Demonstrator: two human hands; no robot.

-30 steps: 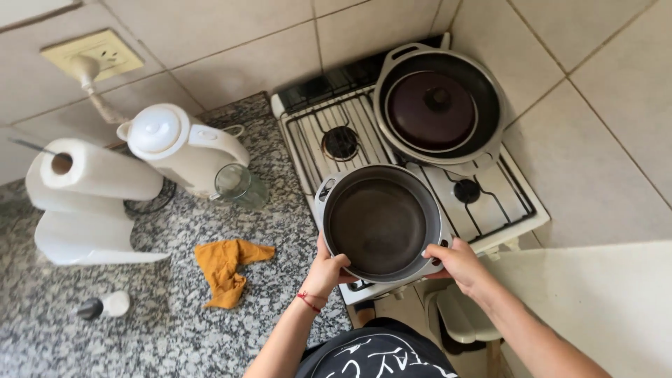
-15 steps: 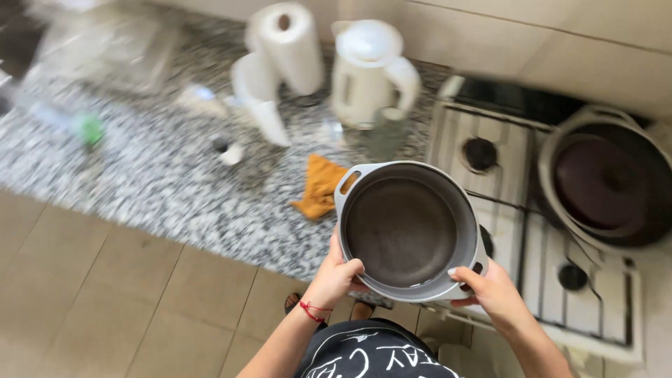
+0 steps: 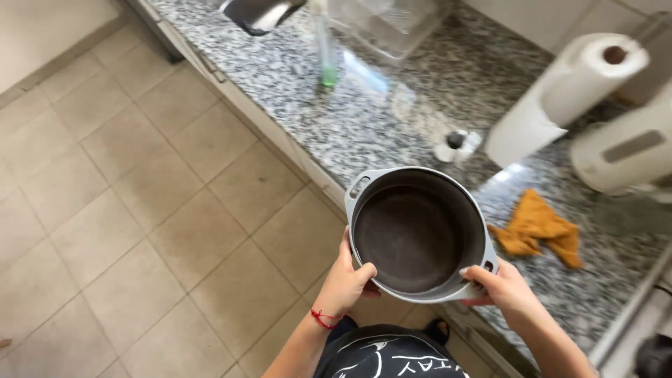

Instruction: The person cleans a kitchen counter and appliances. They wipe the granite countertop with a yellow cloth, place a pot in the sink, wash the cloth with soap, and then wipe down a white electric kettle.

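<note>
Both hands grip empty grey pot (image 3: 418, 234) at rim: left hand (image 3: 348, 280) closed on near-left edge, right hand (image 3: 501, 288) closed by side handle. Pot in air beyond front edge of granite counter (image 3: 364, 122), over tiled floor (image 3: 140, 231). Advise level carry, thumbs hooked over rim. Orange cloth (image 3: 537, 227), paper towel roll (image 3: 570, 94) on counter.

I see my left hand (image 3: 344, 280) and right hand (image 3: 500, 288) gripping the near rim of a grey pot (image 3: 418, 232), which I hold in the air with its dark inside empty. Beside it, an orange cloth (image 3: 537, 227) lies on the granite counter (image 3: 392, 119), with 1 paper towel roll (image 3: 570, 94) and a white kettle (image 3: 626, 147) behind.
</note>
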